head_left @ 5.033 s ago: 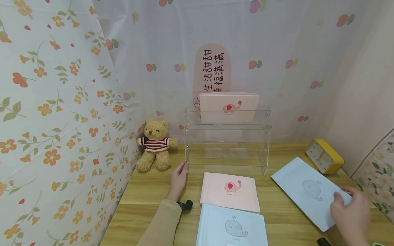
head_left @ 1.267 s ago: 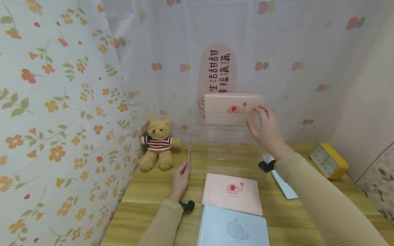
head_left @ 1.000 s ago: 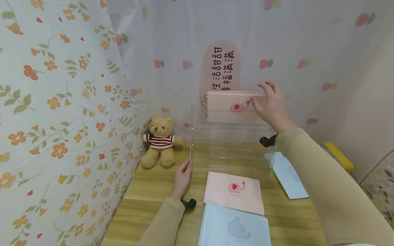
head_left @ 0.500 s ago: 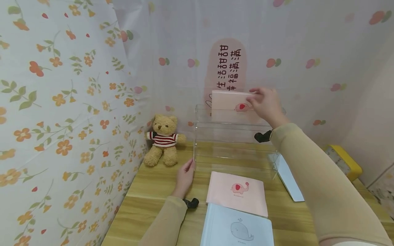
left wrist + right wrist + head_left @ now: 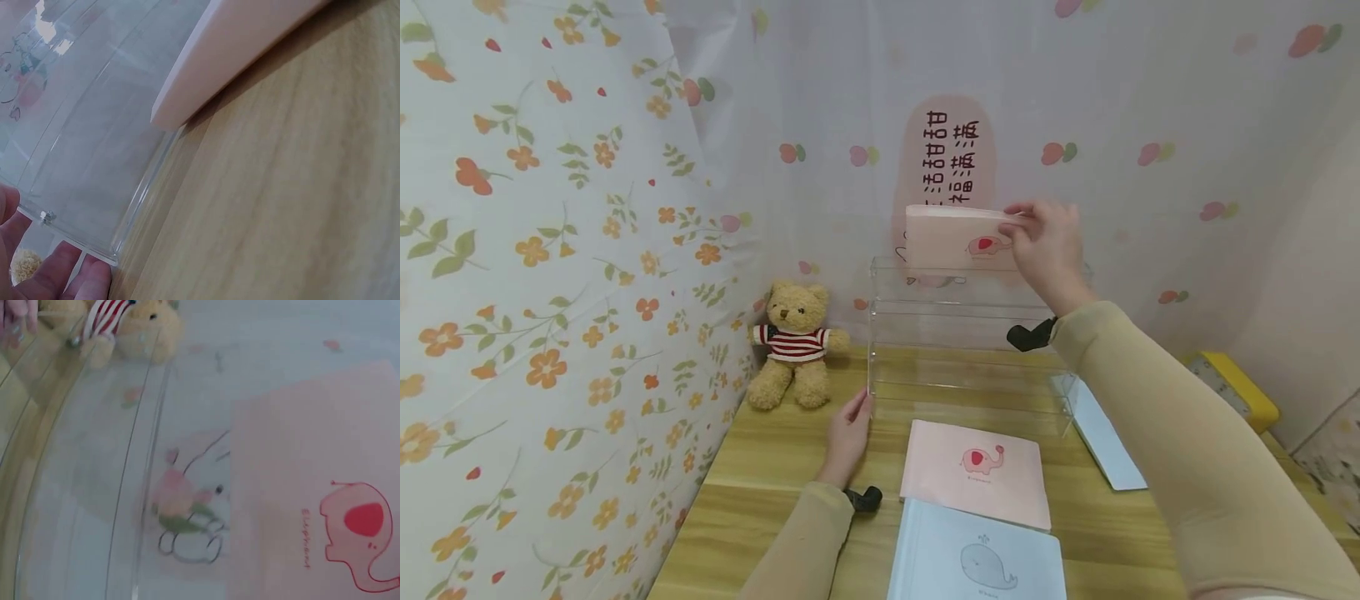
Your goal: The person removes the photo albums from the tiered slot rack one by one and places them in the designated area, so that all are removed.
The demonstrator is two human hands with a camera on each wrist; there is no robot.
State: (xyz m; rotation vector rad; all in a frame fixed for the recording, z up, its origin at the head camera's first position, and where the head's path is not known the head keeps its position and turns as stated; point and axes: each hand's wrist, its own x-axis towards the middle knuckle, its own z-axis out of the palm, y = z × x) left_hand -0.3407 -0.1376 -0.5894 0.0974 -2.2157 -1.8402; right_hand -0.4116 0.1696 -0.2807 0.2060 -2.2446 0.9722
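Note:
My right hand (image 5: 1045,250) pinches the upper right edge of a pink elephant notebook (image 5: 942,237) at the top of a clear acrylic rack (image 5: 872,333). The cover shows large in the right wrist view, with the lettered elephant drawing (image 5: 364,524). Low on the rack's left side, my left hand (image 5: 848,437) grips the side panel; in the left wrist view its fingers (image 5: 59,269) wrap the panel's edge. In front of the rack lies a second pink elephant notebook (image 5: 932,467), with a blue whale notebook (image 5: 932,542) nearer me.
Another blue notebook (image 5: 1105,433) lies right of the rack, partly behind my right sleeve. A yellow clock (image 5: 1243,392) stands farther right, and a teddy bear (image 5: 790,346) sits left of the rack. A patterned curtain (image 5: 820,83) hangs behind.
My right hand left a blue whale notebook on the table at right, reached to the rack's top, took hold of the pink notebook and raised it slightly. My left hand kept its grip.

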